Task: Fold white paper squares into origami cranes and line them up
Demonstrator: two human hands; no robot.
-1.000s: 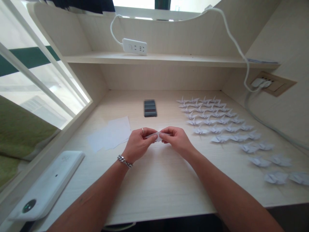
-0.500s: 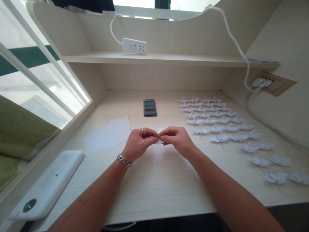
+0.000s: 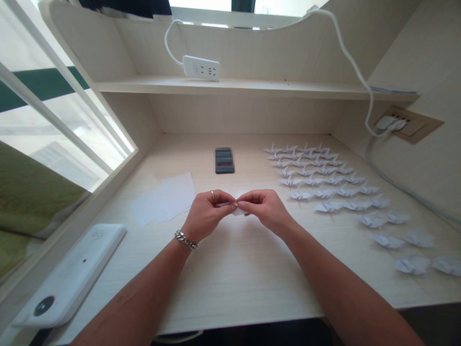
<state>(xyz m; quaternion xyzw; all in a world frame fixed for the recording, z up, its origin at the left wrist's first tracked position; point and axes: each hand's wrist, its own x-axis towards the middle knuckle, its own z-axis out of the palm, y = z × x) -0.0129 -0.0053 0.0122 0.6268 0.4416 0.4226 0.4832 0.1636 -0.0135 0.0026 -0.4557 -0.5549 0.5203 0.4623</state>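
A small piece of folded white paper [image 3: 238, 211] is pinched between both hands above the middle of the desk. My left hand [image 3: 207, 214], with a ring and a chain bracelet, grips its left side between thumb and fingers. My right hand [image 3: 264, 206] pinches the right side, the fingertips of the two hands meeting at the top. The fingers hide most of the paper. Left of my left hand lie loose sheets of white paper [image 3: 175, 197], overlapping. Several rows of folded paper cranes [image 3: 317, 180] stand to the right of my right hand.
Beyond my hands lies a dark, pixelated rectangular object [image 3: 224, 161]. A long white device [image 3: 77, 274] rests along the desk's left edge. More folded paper pieces [image 3: 411, 264] sit at the near right. A power strip [image 3: 200, 68] is on the shelf [image 3: 252, 86], its cord running to a wall socket [image 3: 408, 125].
Both hands keep nearly the same place and grip. The folded paper between the fingertips has shifted very slightly; nothing else has visibly moved.
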